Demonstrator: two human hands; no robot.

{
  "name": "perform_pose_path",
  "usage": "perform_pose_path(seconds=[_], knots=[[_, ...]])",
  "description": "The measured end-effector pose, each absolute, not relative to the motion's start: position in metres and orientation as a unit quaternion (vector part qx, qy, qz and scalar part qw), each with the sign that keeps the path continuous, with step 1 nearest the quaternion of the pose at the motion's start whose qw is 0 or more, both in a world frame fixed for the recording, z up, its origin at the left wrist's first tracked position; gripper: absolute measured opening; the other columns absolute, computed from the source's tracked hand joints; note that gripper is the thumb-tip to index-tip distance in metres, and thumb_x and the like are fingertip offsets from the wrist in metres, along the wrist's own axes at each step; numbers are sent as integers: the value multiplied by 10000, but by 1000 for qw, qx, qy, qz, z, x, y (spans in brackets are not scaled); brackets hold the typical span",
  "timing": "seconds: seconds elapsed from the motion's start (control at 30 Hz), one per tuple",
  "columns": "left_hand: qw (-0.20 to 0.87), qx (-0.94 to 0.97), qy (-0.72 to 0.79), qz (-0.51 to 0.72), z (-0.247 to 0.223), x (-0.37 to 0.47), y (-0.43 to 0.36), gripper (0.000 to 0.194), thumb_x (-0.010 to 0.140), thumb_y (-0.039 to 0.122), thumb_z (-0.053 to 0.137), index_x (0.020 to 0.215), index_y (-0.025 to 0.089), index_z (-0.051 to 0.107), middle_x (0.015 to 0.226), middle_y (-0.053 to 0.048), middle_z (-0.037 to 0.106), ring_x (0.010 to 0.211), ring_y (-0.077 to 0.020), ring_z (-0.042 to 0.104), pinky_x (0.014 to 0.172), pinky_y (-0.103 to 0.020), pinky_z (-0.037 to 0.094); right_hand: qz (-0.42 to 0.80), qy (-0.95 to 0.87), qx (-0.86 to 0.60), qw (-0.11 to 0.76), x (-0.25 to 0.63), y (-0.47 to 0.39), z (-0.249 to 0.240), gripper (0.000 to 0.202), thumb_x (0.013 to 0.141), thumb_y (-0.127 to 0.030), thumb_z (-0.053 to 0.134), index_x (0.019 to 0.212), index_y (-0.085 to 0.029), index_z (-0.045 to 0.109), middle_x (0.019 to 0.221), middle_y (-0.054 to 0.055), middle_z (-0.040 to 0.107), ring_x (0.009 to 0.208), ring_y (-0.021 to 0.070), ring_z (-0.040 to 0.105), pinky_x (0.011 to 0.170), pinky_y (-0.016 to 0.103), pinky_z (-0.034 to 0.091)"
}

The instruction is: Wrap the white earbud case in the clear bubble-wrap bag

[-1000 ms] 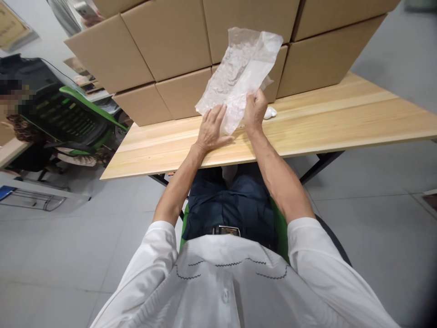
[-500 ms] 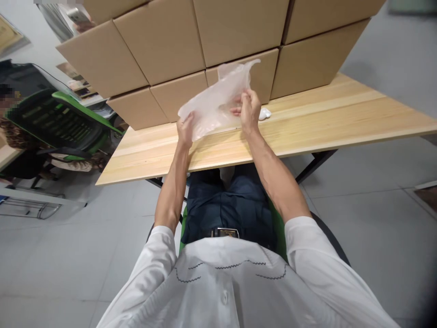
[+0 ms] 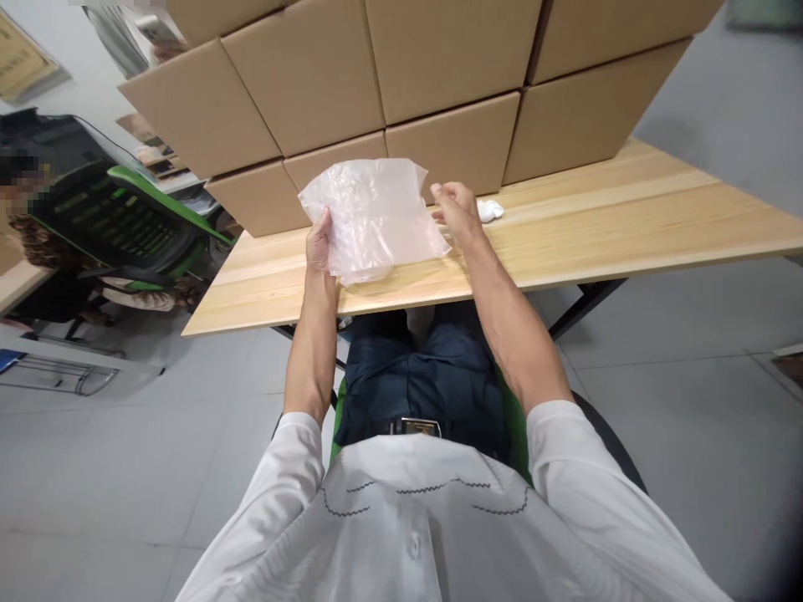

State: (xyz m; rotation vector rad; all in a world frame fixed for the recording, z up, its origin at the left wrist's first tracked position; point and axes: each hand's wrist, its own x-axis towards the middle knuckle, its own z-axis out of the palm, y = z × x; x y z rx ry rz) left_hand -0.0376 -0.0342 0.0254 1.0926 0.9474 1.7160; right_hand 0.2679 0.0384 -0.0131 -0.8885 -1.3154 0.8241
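Observation:
A translucent, pale pinkish plastic sheet or bag (image 3: 380, 217) is spread above the wooden table (image 3: 565, 230), in front of the stacked boxes. My left hand (image 3: 319, 241) grips its left edge, thumb on top and the other fingers hidden behind it. Just past the sheet's right edge, my right hand (image 3: 457, 213) is raised with its fingers bent and partly apart, and nothing shows in it. A small crumpled white item (image 3: 489, 210) lies on the table beside my right hand.
Cardboard boxes (image 3: 452, 138) are stacked along the table's far side. At the left are a green and black chair (image 3: 125, 217), a seated person and another desk (image 3: 25, 284). A hand with a phone (image 3: 156, 30) shows behind the boxes.
The sheet has opened out flatter and turned toward me. My right hand has come off it and sits at its right side. My left hand has shifted slightly left, still holding the sheet.

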Motion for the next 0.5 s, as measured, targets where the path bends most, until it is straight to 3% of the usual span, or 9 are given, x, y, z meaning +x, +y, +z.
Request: perform_pose_path(seconds=[0.13, 0.23, 0.33, 0.4, 0.5], knots=[[490, 428, 365, 666, 26, -39, -41, 538, 1109, 669, 875, 1348, 188, 901, 1468, -161, 944, 1719, -444, 753, 1474, -616, 617, 484, -545, -376, 572, 254, 34, -11, 660, 1026, -926, 897, 1046, -301, 686, 905, -10, 698, 878, 219, 737, 828, 386, 736], [528, 425, 346, 648, 25, -36, -47, 543, 1196, 632, 765, 1452, 169, 883, 1544, -141, 936, 1782, -460, 688, 1549, -626, 532, 526, -542, -348, 556, 254, 27, -4, 677, 1028, -943, 892, 1161, -293, 753, 958, 19, 756, 926, 240, 785, 842, 393, 745], [534, 426, 346, 643, 21, -34, -48, 525, 1188, 598, 806, 1477, 165, 874, 1563, -138, 934, 1794, -461, 673, 1577, -611, 489, 538, -547, -327, 551, 256, 23, 3, 753, 1027, -962, 866, 1374, -297, 797, 1109, 60, 845, 1072, 302, 851, 885, 450, 778], [521, 427, 355, 648, 17, -36, -44, 496, 1111, 559, 913, 1429, 179, 887, 1537, -145, 942, 1769, -448, 703, 1549, -592, 528, 529, -549, -340, 551, 256, 24, 4, 785, 995, -864, 944, 1499, -285, 779, 1226, 81, 881, 1158, 334, 868, 937, 489, 795], [477, 433, 365, 672, 10, -41, -36, 527, 965, 514, 1031, 1349, 182, 886, 1447, -136, 963, 1677, -446, 781, 1437, -615, 642, 492, -563, -380, 544, 257, 34, 0, 780, 974, -554, 995, 1630, -224, 730, 1373, 124, 890, 1260, 367, 872, 1085, 548, 786]])
